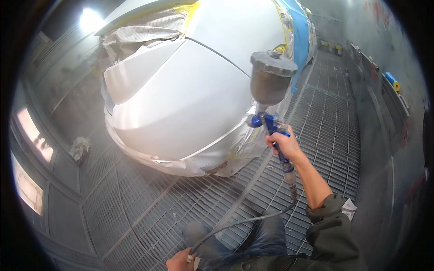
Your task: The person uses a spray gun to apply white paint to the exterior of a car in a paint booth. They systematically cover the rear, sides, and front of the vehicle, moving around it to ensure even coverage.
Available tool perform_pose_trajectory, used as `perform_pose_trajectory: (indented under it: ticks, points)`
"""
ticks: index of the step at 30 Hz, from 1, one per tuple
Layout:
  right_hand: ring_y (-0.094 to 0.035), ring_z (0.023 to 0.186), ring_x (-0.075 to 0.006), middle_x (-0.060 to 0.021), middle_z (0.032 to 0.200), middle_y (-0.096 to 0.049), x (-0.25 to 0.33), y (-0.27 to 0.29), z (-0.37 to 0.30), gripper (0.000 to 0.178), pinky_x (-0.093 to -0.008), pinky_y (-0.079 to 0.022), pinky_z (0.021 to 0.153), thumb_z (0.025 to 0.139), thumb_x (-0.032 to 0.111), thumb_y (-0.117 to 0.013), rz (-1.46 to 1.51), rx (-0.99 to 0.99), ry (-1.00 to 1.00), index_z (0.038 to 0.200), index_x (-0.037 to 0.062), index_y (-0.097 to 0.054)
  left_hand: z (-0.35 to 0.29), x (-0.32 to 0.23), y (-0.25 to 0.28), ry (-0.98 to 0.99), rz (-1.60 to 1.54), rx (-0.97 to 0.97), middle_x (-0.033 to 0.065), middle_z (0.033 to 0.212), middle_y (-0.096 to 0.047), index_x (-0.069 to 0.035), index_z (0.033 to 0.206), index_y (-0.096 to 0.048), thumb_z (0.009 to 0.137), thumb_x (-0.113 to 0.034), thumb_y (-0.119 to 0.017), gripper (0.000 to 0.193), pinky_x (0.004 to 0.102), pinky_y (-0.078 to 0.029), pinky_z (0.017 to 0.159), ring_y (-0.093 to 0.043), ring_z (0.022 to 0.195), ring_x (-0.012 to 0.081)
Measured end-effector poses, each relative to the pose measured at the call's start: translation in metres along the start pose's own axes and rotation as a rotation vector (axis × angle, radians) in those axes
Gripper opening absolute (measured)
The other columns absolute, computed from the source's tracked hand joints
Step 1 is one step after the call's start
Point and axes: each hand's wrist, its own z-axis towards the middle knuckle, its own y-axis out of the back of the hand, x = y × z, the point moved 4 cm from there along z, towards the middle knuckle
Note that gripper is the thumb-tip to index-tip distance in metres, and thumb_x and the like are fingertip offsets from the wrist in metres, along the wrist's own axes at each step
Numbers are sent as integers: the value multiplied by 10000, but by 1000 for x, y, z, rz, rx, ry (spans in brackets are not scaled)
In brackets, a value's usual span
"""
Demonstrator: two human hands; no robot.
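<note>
My right hand [287,143] is wrapped round the handle of a blue spray gun [270,124], held up in front of a car's rear corner. On top of the gun sits a grey paint cup [272,79] with a lid. From the handle's foot a dark air hose [244,221] curves down to the left. My left hand [181,260] is closed round that hose, low by my knees. The car body [181,104] is whitish and smooth. Its window opening is covered with masking paper [144,38] edged in yellow tape, and blue masking film [300,36] covers the side.
A metal floor grating [316,122] runs under and around the car. The grey wall [384,113] on the right has a ledge with a blue roll [392,81]. A crumpled white bundle [79,149] lies by the left wall, and a bright lamp [91,21] shines above.
</note>
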Motion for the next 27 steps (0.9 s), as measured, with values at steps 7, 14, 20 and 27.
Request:
perform_pose_trajectory:
  ticks: [7, 14, 20, 27]
  points:
    - [-495, 470, -128, -39, 621, -550, 20, 46, 27, 82, -277, -412, 410, 767, 98, -563, -115, -285, 112, 778, 17, -565, 16, -22, -2, -54, -79, -69, 224, 783, -647, -56, 972, -694, 859, -205, -681, 187, 508, -473, 623, -629, 725, 434]
    - [-465, 526, -91, -19, 661, -529, 36, 7, 2, 71, -261, -393, 441, 780, 78, -550, -75, -127, 47, 830, 28, -553, 15, 16, 0, -4, 57, -93, 229, 730, -625, -19, 813, -626, 848, -251, -718, 253, 514, -453, 605, -598, 695, 456]
    - [-476, 557, -81, -3, 705, -548, 37, -70, -38, 183, -262, -407, 489, 810, 105, -596, -50, 15, -51, 973, 24, -608, -6, 37, 37, 34, 109, -191, 229, 853, -690, -52, 1056, -723, 864, -283, -717, 301, 490, -516, 693, -656, 797, 432]
    - [-571, 708, -168, -117, 812, -636, 54, -199, -68, 639, -317, -498, 694, 823, 97, -593, -147, 260, 293, 1447, 22, -477, -37, 96, 64, 211, 180, -193, 237, 938, -702, -57, 1118, -723, 854, -241, -707, 322, 475, -526, 741, -670, 870, 428]
